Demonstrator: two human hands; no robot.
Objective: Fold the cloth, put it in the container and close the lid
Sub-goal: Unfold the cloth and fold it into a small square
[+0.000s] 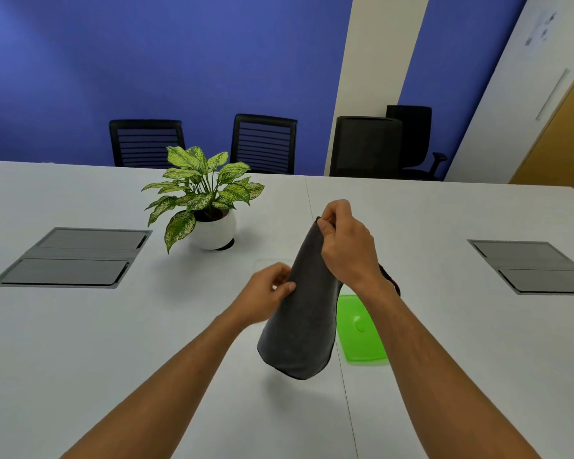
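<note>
A dark grey cloth [300, 323] hangs in the air above the white table [146, 342], doubled over and drooping toward me. My right hand [345, 243] pinches its top edge, held highest. My left hand [270, 288] grips the cloth's left edge lower down. A green lid [362, 329] lies flat on the table just right of the cloth, partly hidden by my right forearm. A faint clear container rim [272, 261] shows behind my left hand; most of it is hidden by the hand and cloth.
A potted plant in a white pot [212, 230] stands at the left behind my hands. Grey flap panels are set into the table at far left [70, 256] and far right [534, 266]. Black chairs [264, 144] line the far edge.
</note>
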